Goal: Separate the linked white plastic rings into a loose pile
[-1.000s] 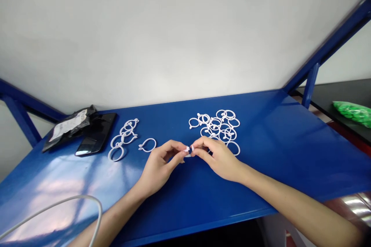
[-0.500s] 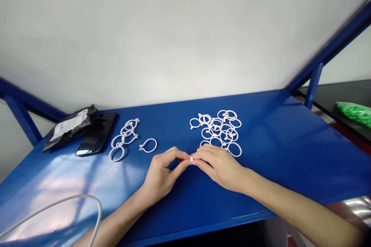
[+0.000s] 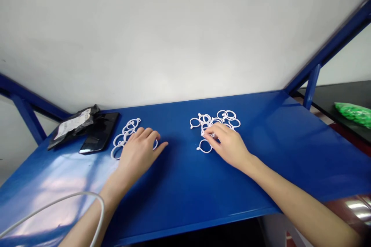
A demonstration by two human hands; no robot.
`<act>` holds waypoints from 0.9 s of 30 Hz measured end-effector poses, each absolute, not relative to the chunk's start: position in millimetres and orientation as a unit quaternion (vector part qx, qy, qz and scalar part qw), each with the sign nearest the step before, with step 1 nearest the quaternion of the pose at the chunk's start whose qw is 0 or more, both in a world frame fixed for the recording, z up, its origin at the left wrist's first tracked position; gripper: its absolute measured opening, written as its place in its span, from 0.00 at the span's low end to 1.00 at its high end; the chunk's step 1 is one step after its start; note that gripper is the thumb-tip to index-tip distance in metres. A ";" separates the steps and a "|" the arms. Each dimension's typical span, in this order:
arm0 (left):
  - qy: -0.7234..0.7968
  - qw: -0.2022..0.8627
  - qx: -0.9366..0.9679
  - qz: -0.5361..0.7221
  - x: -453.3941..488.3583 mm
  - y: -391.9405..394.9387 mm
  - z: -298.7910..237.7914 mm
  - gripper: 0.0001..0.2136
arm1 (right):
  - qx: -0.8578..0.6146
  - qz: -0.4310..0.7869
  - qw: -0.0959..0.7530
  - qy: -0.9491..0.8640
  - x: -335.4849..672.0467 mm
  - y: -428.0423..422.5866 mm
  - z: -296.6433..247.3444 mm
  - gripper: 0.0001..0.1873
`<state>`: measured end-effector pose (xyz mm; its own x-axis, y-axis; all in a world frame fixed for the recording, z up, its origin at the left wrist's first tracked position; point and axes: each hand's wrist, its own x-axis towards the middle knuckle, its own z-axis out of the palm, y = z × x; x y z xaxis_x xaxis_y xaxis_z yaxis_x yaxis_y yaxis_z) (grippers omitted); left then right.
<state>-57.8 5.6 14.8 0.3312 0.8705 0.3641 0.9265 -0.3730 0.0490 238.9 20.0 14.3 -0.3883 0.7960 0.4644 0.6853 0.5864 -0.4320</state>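
Observation:
My left hand point(image 3: 138, 148) is over the left group of white plastic curtain rings point(image 3: 126, 128), its thumb held apart and its fingers bent downward. Part of one ring point(image 3: 155, 144) shows between its thumb and fingers, lying on the table; the hand hides the rest. At the right-hand pile of curtain rings point(image 3: 228, 114), my right hand point(image 3: 227, 142) has thumb and fingertips pinched together on a ring at the pile's left side. Below those fingertips lies a single ring point(image 3: 205, 146) with a small eyelet. My right hand covers several rings.
The blue table point(image 3: 179, 185) meets a pale wall point(image 3: 179, 38). At the left are a black plastic package point(image 3: 74, 125) and a dark phone-like slab point(image 3: 100, 133). A white cable point(image 3: 58, 202) loops across my left forearm. Green items in a clear bag point(image 3: 353, 114) lie far right.
My hands have parted from the middle, where they pinched a small white piece together. The left moved left to the smaller group; the right moved up onto the pile.

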 end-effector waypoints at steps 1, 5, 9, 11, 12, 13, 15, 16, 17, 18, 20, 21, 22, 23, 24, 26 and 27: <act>-0.563 0.093 -0.809 -0.142 -65.6 9.1 12.6 0.12 | -0.476 0.070 0.317 -0.817 243.4 23.7 14.6 0.10; -0.547 0.058 -0.829 -0.101 -77.7 17.4 8.3 0.12 | -0.538 0.019 0.271 -0.798 253.3 32.6 15.1 0.10; -0.503 0.011 -0.852 -0.145 -61.6 14.1 12.0 0.07 | -0.506 0.022 0.295 -0.810 248.4 28.6 15.8 0.11; -0.469 -0.008 -0.866 -0.172 -47.6 7.7 13.6 0.06 | -0.472 0.066 0.315 -0.821 242.6 22.7 16.6 0.10; -0.449 -0.014 -0.874 -0.185 -40.0 3.5 14.0 0.07 | -0.458 0.096 0.318 -0.825 239.4 19.3 17.0 0.10; -0.427 -0.019 -0.883 -0.195 -32.6 -0.9 14.1 0.07 | -0.446 0.127 0.318 -0.827 236.2 16.0 17.3 0.10; -0.381 -0.026 -0.900 -0.210 -19.2 -9.8 13.7 0.08 | -0.437 0.187 0.307 -0.825 230.4 10.0 17.2 0.11; -0.360 -0.027 -0.908 -0.214 -14.1 -13.6 13.5 0.09 | -0.438 0.214 0.299 -0.820 227.9 7.8 16.8 0.12; -0.341 -0.030 -0.914 -0.218 -10.2 -16.9 13.2 0.10 | -0.442 0.241 0.293 -0.813 225.8 6.1 16.3 0.13; -0.324 -0.034 -0.919 -0.221 -7.8 -19.4 13.1 0.10 | -0.446 0.268 0.290 -0.803 224.1 4.9 15.6 0.13; -0.302 -0.048 -0.925 -0.225 -6.8 -22.4 13.4 0.10 | -0.449 0.323 0.293 -0.780 221.5 3.9 14.6 0.12; -0.295 -0.060 -0.926 -0.226 -7.7 -23.0 13.9 0.10 | -0.447 0.349 0.296 -0.769 220.5 3.7 14.4 0.11; -0.291 -0.071 -0.926 -0.229 -9.0 -23.5 14.7 0.11 | -0.443 0.373 0.299 -0.758 219.7 3.5 14.5 0.10; -0.287 -0.082 -0.926 -0.232 -10.3 -23.8 15.7 0.11 | -0.439 0.395 0.301 -0.749 219.0 3.3 15.1 0.09; -0.284 -0.088 -0.925 -0.236 -11.2 -24.3 16.8 0.11 | -0.434 0.415 0.300 -0.741 218.3 3.0 16.1 0.09; -0.277 -0.086 -0.923 -0.254 -11.0 -26.0 18.4 0.11 | -0.427 0.438 0.298 -0.733 217.4 2.2 18.5 0.09; -0.275 -0.079 -0.919 -0.272 -9.9 -27.0 18.7 0.10 | -0.423 0.442 0.299 -0.732 217.1 1.8 19.7 0.09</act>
